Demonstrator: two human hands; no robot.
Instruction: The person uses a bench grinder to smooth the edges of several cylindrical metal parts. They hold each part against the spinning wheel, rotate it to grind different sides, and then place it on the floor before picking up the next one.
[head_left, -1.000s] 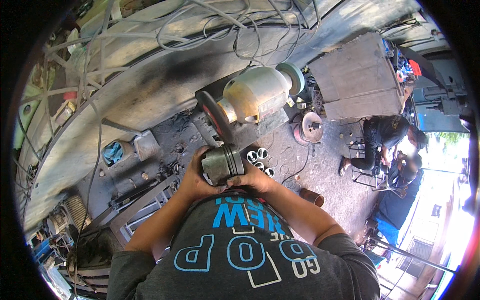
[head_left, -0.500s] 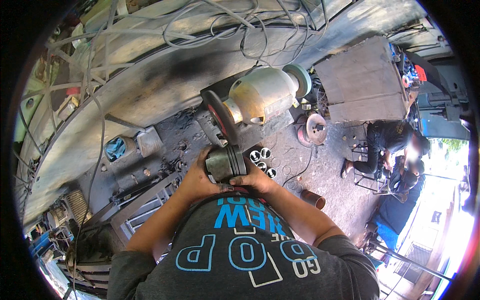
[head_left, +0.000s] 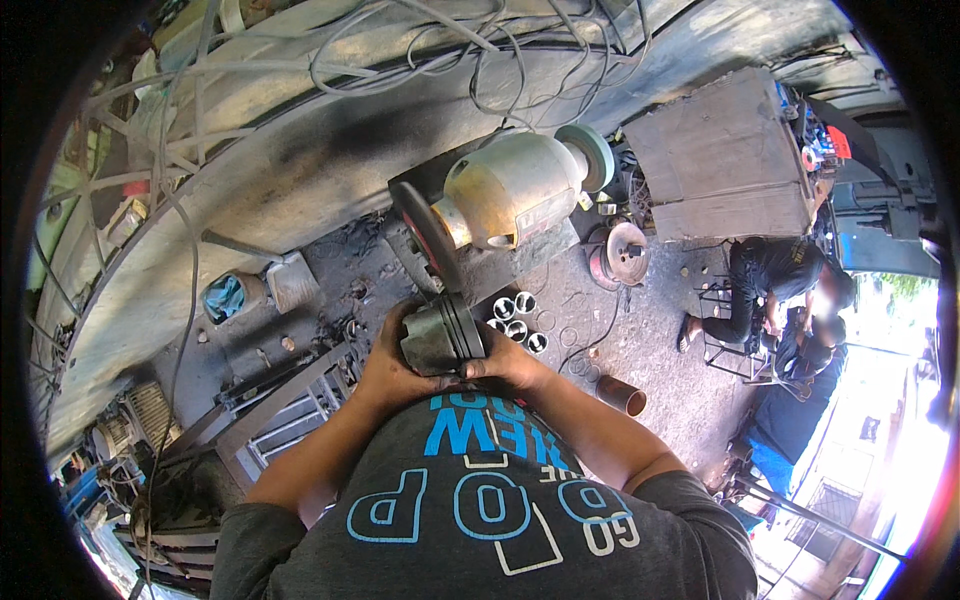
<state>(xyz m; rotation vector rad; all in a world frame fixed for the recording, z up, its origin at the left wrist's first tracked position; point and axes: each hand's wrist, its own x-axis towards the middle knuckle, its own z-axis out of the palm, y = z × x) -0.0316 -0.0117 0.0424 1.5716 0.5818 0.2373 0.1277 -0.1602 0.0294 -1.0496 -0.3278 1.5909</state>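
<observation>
Gritty workshop floor point(head_left: 680, 375) runs beneath a pale, stained wall point(head_left: 300, 175) that curves across the far side. Nearest the wearer's chest, a dull grey engine piston point(head_left: 432, 340) sits between both hands, tipped on its side with its grooved end to the right. The left hand point(head_left: 385, 362) cups its left end and underside, while the right hand point(head_left: 508, 362) grasps the grooved end, so the grip is firm and two-handed. Just beyond is the dark, red-sided wheel point(head_left: 428, 238) of a bench grinder point(head_left: 515, 190); I cannot tell whether piston and wheel touch. Work on this piece looks underway, as it is held up rather than set down; the grooves seem bare, but how much surface is finished cannot be told. To the right, four hollow metal cylinders point(head_left: 526, 302) stand grouped near thin loose rings point(head_left: 569, 337), their own stage unclear. Nearer, right, lies a rusty sleeve point(head_left: 622, 397); farther right, a co-worker point(head_left: 772, 275) sits bent forward.
</observation>
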